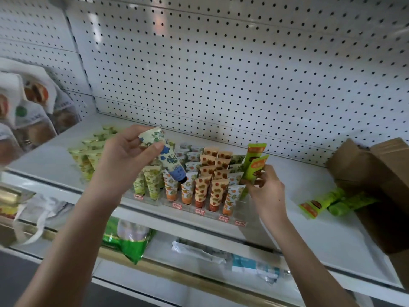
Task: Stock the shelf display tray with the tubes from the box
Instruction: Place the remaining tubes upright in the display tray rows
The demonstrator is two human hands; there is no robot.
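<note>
Tubes [205,187] are standing cap-down in rows in the clear tray [239,214] at the front of the shelf [287,229]. Pale green flowery ones are at the tray's left end, with orange fruit-print ones through the middle. Left grip [126,158] is up over the tray's left half, thumb and fingers clamped round a blue-flowered tube [170,158] that tilts cap-down toward the rows. Can't tell if its cap is touching them. Right grip [264,187] is at the tray's right end, fingers closed on the lower part of a green tube [256,168] standing there, with a second green one right behind it. A few more loose green tubes [318,203] lie flat on the shelf to the right of the tray. The brown cardboard box [376,173] sits further right of the tray, flaps open.
</note>
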